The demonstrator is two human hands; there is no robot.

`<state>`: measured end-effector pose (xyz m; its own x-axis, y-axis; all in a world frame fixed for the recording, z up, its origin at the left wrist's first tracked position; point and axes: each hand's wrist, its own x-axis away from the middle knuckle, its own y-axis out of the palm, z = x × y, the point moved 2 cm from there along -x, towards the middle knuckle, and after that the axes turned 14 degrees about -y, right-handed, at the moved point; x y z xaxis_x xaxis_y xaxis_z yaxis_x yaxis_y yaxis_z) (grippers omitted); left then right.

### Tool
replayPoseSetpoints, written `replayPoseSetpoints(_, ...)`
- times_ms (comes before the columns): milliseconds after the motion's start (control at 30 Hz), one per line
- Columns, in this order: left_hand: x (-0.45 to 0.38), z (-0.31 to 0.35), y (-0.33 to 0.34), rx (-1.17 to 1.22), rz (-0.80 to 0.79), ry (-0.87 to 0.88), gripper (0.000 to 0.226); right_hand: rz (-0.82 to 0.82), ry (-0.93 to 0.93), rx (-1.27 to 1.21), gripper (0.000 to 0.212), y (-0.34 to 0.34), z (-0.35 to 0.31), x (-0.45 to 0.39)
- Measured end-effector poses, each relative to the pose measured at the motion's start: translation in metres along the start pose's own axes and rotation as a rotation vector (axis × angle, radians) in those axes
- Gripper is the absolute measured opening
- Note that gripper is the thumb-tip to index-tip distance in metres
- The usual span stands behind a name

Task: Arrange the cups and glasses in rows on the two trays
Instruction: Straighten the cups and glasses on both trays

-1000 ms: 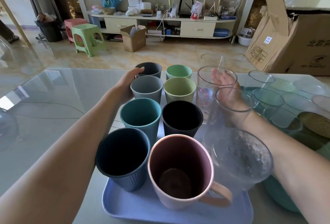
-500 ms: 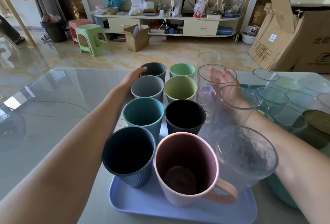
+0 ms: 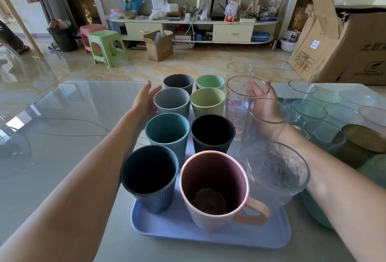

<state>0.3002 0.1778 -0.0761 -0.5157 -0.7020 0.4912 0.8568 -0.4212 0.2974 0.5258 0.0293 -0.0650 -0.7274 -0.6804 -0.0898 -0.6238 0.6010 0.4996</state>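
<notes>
A lilac tray [image 3: 171,227] holds two rows of coloured cups and a right-hand row of clear glasses. Nearest stand a dark blue cup [image 3: 149,178], a pink mug [image 3: 213,190] and a textured glass [image 3: 273,169]. Behind come a teal cup [image 3: 167,134], a black cup [image 3: 212,133], a grey cup [image 3: 171,101] and several more. My left hand [image 3: 145,99] is open beside the grey cup, just off it. My right hand [image 3: 264,102] is open behind a flower-printed glass [image 3: 240,102] and a plain glass [image 3: 266,119]. A green tray [image 3: 313,213] on the right carries clear glasses [image 3: 309,111].
Glass dishes and a gold-patterned plate [image 3: 366,138] crowd the table's far right. The glass-topped table [image 3: 62,136] spreads to the left. Beyond its far edge are stools [image 3: 106,47], a small carton [image 3: 159,45], a TV cabinet and a large cardboard box [image 3: 342,48].
My left hand has let go of the far grey cups and spread its fingers, drawing slightly left. My right hand stays behind the tall glasses. The view has shifted a little.
</notes>
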Motion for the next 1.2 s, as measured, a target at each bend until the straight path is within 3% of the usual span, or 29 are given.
replayPoseSetpoints(100, 0.016, -0.010, -0.012, 0.068, -0.014, -0.017, 0.061, -0.054, 0.033, 0.092, 0.059, -0.003, -0.012, 0.020)
replayPoseSetpoints(267, 0.057, -0.028, -0.031, 0.121, 0.012, -0.014, 0.060, -0.006, -0.007, 0.189, 0.064, -0.023, -0.033, 0.052)
replayPoseSetpoints(433, 0.117, -0.048, -0.034, 0.254, -0.006, 0.030, 0.064, 0.102, -0.063, 0.100, 0.056, -0.035, -0.058, 0.116)
replayPoseSetpoints(533, 0.148, -0.062, -0.029, 0.226, 0.045, 0.084, 0.062, 0.210, -0.217, 0.095, 0.049, -0.035, -0.058, 0.184)
replayPoseSetpoints(600, 0.166, -0.074, -0.024, 0.194, 0.147, 0.137, 0.056, 0.237, -0.369, 0.228, 0.062, -0.030, -0.045, 0.235)
replayPoseSetpoints(700, 0.188, -0.100, -0.012, 0.183, 0.231, 0.151, 0.048, 0.177, -0.561, 0.558, 0.108, -0.011, -0.015, 0.290)
replayPoseSetpoints(800, 0.195, -0.121, -0.002, 0.092, 0.237, 0.168, 0.039, 0.193, -0.551, 0.784, 0.141, 0.004, 0.011, 0.294)
replayPoseSetpoints(900, 0.194, -0.130, 0.003, -0.023, 0.236, 0.198, 0.041, 0.245, -0.460, 0.791, 0.145, 0.013, 0.023, 0.282)
replayPoseSetpoints(1200, 0.181, -0.134, 0.010, -0.030, 0.301, 0.215, 0.046, 0.242, -0.529, 0.731, 0.142, 0.013, 0.031, 0.267)
